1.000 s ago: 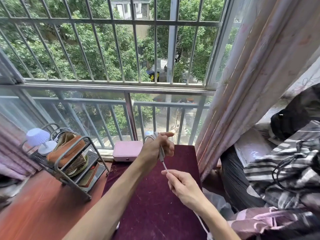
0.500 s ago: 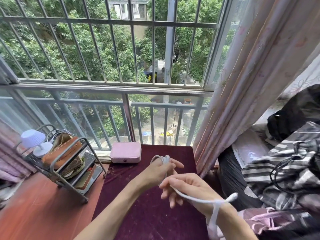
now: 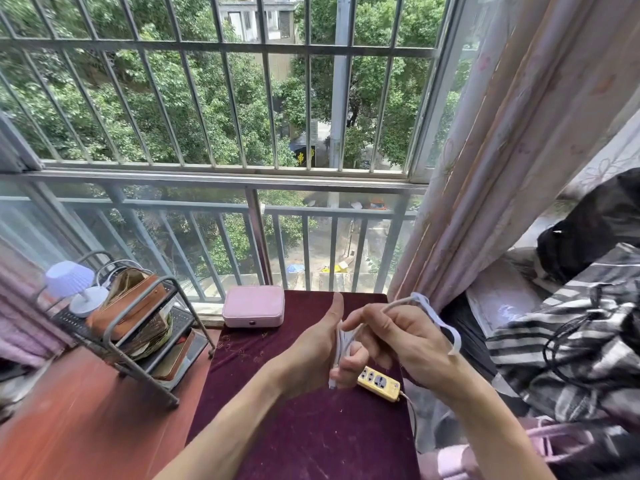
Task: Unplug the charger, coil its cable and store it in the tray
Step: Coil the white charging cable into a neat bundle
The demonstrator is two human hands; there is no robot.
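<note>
My left hand (image 3: 317, 355) is shut on a small bundle of white charger cable (image 3: 339, 344), thumb pointing up, over the dark red table (image 3: 311, 438). My right hand (image 3: 405, 336) sits just to its right and pinches the same cable. From there the cable arcs over the back of my right hand in a loop (image 3: 441, 322). A yellow power strip (image 3: 379, 382) lies on the table just below both hands. The grey metal rack tray (image 3: 138, 351) stands at the left. The charger body is hidden.
A pink box (image 3: 253, 305) sits at the table's far edge by the window railing. The rack holds a small white lamp (image 3: 74, 285) and a brown pouch (image 3: 128, 306). A pink curtain (image 3: 502, 168) hangs right of the table, with striped bedding (image 3: 571, 323) beyond it.
My left hand came down from near the railing to just above the table. My right hand swung the cable around, laying a loop over its back. The view tilted down, showing the power strip.
</note>
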